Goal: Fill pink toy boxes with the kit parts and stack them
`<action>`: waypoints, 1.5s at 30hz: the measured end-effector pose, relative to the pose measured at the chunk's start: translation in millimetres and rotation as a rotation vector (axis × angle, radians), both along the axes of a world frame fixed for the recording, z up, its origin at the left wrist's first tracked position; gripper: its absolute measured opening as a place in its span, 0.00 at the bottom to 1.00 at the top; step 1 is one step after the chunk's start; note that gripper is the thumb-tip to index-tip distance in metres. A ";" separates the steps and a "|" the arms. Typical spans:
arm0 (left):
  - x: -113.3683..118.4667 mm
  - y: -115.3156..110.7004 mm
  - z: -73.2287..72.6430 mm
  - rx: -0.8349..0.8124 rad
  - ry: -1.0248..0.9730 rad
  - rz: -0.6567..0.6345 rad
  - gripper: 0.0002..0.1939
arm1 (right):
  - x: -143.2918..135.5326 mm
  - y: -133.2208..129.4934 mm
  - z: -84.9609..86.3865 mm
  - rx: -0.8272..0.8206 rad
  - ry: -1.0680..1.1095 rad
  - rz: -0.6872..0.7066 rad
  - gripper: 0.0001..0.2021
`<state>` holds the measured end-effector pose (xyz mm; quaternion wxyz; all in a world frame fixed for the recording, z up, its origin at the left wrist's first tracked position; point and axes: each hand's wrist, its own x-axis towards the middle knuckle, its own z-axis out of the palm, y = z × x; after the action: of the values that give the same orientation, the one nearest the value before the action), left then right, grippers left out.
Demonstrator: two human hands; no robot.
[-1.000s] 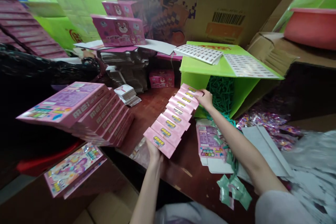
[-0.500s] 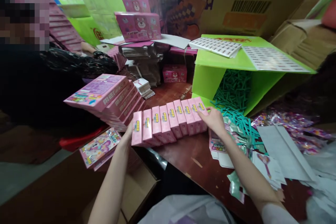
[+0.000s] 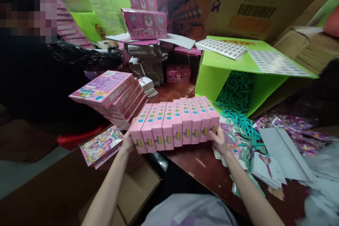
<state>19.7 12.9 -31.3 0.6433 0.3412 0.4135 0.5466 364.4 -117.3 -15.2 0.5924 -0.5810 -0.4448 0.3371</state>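
Note:
Between my two hands a row of several slim pink boxes [image 3: 173, 125] is squeezed side by side, tilted so their long printed edges face up. My left hand [image 3: 129, 141] presses on the left end of the row, its fingers mostly hidden behind the end box. At the other end my right hand [image 3: 219, 139] grips the last box, thumb on the near face. Just left of the row rises a stack of larger-faced pink boxes [image 3: 106, 90]. Lower down, more boxes with a colourful printed front [image 3: 102, 144] lie beside my left forearm.
A green carton [image 3: 212, 81] on its side spills teal sticks [image 3: 238, 95] onto the brown table [image 3: 190, 173]. Cards [image 3: 267, 169] and plastic packets [image 3: 286, 127] lie right. An open cardboard box [image 3: 137, 190] stands below. A co-worker's sleeve [image 3: 87, 58] is at left.
The row of pink boxes has been tipped between my hands, so the yellow-logo ends now face me and the long edges show on top. My right hand has moved lower with it.

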 end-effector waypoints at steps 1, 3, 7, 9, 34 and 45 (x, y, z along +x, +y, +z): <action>-1.8 -3.6 -5.4 0.027 -0.010 -0.015 0.22 | -4.5 -9.3 -12.2 -0.011 0.115 0.008 0.31; -4.1 -7.6 -15.4 0.040 -0.011 -0.069 0.26 | -8.0 -20.4 -33.2 -0.108 0.293 0.000 0.32; -10.1 1.1 -16.4 0.004 0.259 -0.151 0.26 | 3.8 -9.8 -39.3 -0.318 0.257 -0.014 0.28; -11.8 10.2 -5.9 -0.054 0.469 -0.221 0.26 | 10.1 6.6 -27.7 -0.408 0.182 0.034 0.24; -22.4 -5.7 -41.7 -0.084 0.548 -0.445 0.37 | -13.0 -41.4 -92.2 -0.273 -0.114 -0.035 0.26; -51.1 12.7 -12.5 -0.142 0.227 -0.421 0.30 | 19.2 -46.4 -85.6 -0.164 0.378 -0.157 0.35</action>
<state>-31.4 25.6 -43.7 0.7148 0.4331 0.4401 0.3284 383.6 -163.7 -100.8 0.6405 -0.5866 -0.2503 0.4277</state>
